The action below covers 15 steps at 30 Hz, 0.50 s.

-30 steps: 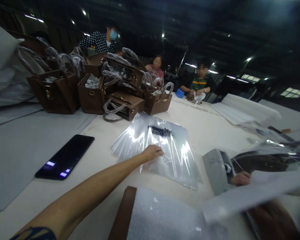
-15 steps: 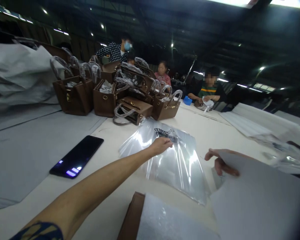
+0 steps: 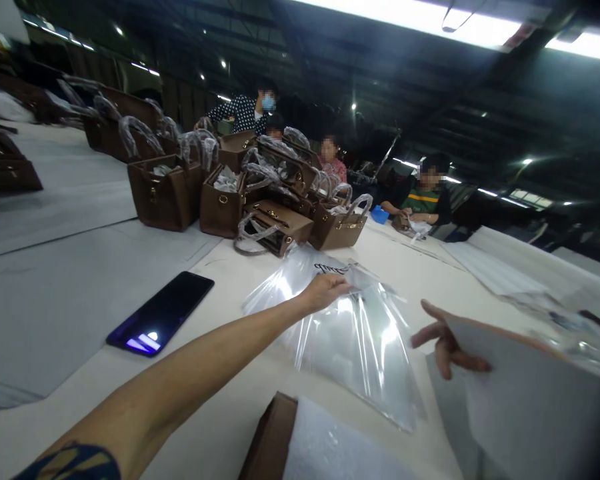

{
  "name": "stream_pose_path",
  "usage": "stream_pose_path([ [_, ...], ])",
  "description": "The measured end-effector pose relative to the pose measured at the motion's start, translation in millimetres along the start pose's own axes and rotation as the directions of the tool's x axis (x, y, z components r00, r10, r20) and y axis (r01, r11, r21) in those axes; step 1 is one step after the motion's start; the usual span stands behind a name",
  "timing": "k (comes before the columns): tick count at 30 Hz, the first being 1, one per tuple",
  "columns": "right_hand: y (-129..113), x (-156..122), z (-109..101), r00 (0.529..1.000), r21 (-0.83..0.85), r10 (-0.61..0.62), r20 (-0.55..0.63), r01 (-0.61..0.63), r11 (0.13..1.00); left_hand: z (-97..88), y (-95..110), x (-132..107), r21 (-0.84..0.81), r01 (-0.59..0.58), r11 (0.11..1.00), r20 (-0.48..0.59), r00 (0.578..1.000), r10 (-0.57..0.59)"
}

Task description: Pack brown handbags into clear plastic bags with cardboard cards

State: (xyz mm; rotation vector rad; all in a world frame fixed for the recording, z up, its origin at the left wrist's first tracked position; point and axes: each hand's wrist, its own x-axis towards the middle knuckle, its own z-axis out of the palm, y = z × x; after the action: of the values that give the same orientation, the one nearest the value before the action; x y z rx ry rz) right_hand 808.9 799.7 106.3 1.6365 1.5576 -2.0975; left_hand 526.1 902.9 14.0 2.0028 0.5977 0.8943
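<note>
Two hands work close in front of me: my right hand [image 3: 447, 347] has its fingers spread along the edge of a white sheet [image 3: 535, 393], which it lifts clear of the worktop [image 3: 430, 280], with the thumb out of sight. My left hand [image 3: 325, 293] lies across a clear plastic bag [image 3: 360, 353], fingers together, though I cannot tell whether it pinches the film or only presses on it. The bag lies flat between my hands, its slick, creased film bearing black printing [image 3: 330, 268] near the top. Nearest me, white foam wrap [image 3: 340, 447] covers a flat brown piece [image 3: 273, 437]. If my pressure eases, the film could slide on the smooth surface; a careless swing of the sheet could crease it or catch its thin corner. A black smartphone [image 3: 160, 313] lies within reach of my forearm and could get knocked. Beyond, boxy brown handbags [image 3: 165, 193] crowd together, their handles sheathed in plastic. Farther off, a co-worker [image 3: 423, 200] handles a small brown bag [image 3: 401, 223].
</note>
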Motion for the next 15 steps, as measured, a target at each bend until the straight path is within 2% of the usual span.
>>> stream_pose_path([
  [1,14,11,5,0.999,0.122,-0.031,0.034,0.027,0.992,0.7,-1,-4,0.009,-0.019,1.0,0.009,1.0,0.018],
  [2,28,21,9,0.996,0.228,-0.093,-0.006,0.092,0.969,1.9,-3,-9,0.021,-0.037,0.999,0.024,0.999,0.037],
  [3,43,30,13,0.984,0.302,-0.16,-0.082,0.177,0.937,3.6,-5,-14,0.034,-0.054,0.998,0.043,0.998,0.052],
  [5,69,42,18,0.922,0.358,-0.279,-0.269,0.364,0.86,8.3,-11,-25,0.064,-0.075,0.995,0.081,0.994,0.07],
  [6,79,47,20,0.919,0.378,-0.293,-0.265,0.378,0.845,11.0,-14,-30,0.08,-0.079,0.994,0.095,0.993,0.072],
  [7,86,50,24,0.938,0.403,-0.283,-0.202,0.343,0.849,13.9,-17,-34,0.096,-0.081,0.992,0.102,0.992,0.071],
  [9,94,56,34,0.975,0.43,-0.215,0.063,0.168,0.887,19.7,-23,-39,0.124,-0.08,0.989,0.097,0.993,0.068],
  [11,93,64,47,0.943,0.414,-0.194,0.27,0.069,0.908,25.2,-27,-42,0.146,-0.076,0.986,0.082,0.995,0.064],
  [14,89,76,64,0.89,0.42,-0.274,0.364,0.106,0.902,32.8,-30,-45,0.182,-0.081,0.98,0.09,0.994,0.065],
  [15,89,78,67,0.894,0.419,-0.279,0.351,0.116,0.9,35.1,-31,-47,0.196,-0.087,0.977,0.105,0.992,0.067],
])
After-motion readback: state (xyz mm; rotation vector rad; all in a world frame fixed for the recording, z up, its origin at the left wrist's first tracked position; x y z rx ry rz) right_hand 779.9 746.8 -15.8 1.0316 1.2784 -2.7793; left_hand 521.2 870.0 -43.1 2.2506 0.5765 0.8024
